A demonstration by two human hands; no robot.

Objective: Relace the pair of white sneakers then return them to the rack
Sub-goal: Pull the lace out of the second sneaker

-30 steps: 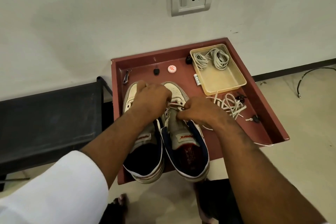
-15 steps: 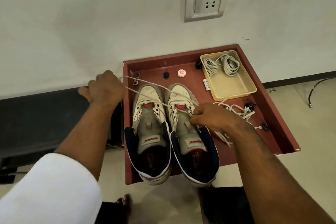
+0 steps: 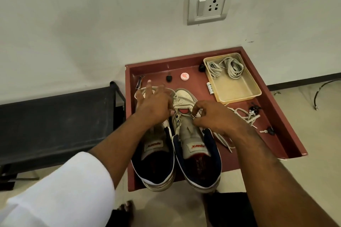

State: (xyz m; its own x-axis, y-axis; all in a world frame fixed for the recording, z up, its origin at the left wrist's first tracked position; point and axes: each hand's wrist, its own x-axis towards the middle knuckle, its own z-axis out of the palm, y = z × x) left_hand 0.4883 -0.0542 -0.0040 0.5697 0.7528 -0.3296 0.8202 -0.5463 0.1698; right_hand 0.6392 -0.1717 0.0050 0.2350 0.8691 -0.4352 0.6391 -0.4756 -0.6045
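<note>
Two white high-top sneakers with navy collars stand side by side in a red tray (image 3: 287, 134), toes toward the wall. My left hand (image 3: 155, 105) hovers over the toe of the left sneaker (image 3: 155, 146); a white lace (image 3: 139, 92) loops around its raised fingers while thumb and forefinger pinch near the shoes' inner edges. On the right sneaker (image 3: 195, 146), my right hand (image 3: 214, 118) pinches the lace at an upper eyelet beside the tongue. The hands hide most of the lacing.
A beige plastic box (image 3: 238, 90) with two coiled grey laces sits at the tray's back right. Loose white laces (image 3: 245, 116), keys and small black bits lie right of the shoes. A black rack (image 3: 55, 121) stands left, against the wall.
My left hand, which had drawn the lace out far to the left over the black rack, has come back over the left sneaker's toe. The right hand stays at the right sneaker's eyelets.
</note>
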